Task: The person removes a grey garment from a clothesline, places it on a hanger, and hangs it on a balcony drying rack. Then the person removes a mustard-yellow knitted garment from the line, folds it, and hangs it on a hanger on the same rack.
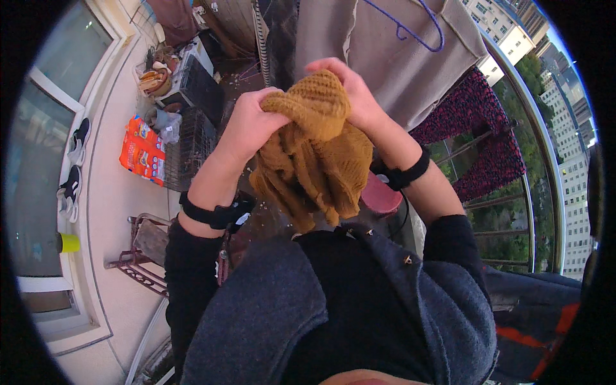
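Observation:
A mustard-brown, ribbed knitted garment (311, 160) hangs bunched in front of my chest, its loose folds drooping below my hands. My left hand (252, 125) grips its upper left edge, thumb against the knit. At the upper right my right hand (351, 93) holds the gathered top, with its fingers partly behind the fabric. The garment's full shape is hidden by the folds. Each of my wrists wears a black band.
Beyond my hands hang a beige cloth (385, 58) with a purple hanger (440, 40) and a dark patterned garment (478, 106). A metal railing (557, 192) runs along the right. Leftward are an orange bag (142, 151), a wire cage (192, 144) and a metal-framed chair (147, 244).

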Demonstrator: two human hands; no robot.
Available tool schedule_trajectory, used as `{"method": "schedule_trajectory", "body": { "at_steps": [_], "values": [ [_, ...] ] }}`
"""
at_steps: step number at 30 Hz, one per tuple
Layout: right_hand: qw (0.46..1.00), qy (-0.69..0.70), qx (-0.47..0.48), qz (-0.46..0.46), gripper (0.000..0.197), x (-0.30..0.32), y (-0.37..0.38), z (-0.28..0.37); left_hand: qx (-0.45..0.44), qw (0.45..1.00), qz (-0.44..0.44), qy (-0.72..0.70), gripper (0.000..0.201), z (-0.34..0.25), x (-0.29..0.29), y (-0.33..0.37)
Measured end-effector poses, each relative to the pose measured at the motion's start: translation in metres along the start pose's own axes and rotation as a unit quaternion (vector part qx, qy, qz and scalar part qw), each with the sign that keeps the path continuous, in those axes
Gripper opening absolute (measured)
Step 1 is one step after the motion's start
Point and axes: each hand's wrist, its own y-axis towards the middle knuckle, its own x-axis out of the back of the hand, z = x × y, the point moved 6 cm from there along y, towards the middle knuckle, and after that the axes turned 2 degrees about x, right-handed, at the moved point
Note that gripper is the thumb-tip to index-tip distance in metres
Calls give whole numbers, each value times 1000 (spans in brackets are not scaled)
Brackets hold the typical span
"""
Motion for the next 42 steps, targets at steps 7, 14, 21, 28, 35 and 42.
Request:
{"method": "schedule_trajectory", "body": {
  "at_steps": [7,14,21,28,35,42],
  "values": [
    [960,-280,-10,9,27,-10,-87,11,21,969,-77,-236,20,3,1,0],
    [976,59,-208,-14,14,13,-77,-45,51,976,-102,-185,22,4,37,-9],
    [998,-19,-58,-13,24,-1,-38,-26,-24,974,-148,-169,22,8,59,-31],
    [967,-207,51,140,23,-98,-60,1,-1,963,-237,-129,18,-3,55,-44],
    [990,35,-114,70,11,-77,-51,-47,2,939,-237,-250,19,15,64,-53],
    [979,193,-63,-34,12,-52,-17,-11,-18,985,-127,-112,44,12,60,-49]
  ]
}}
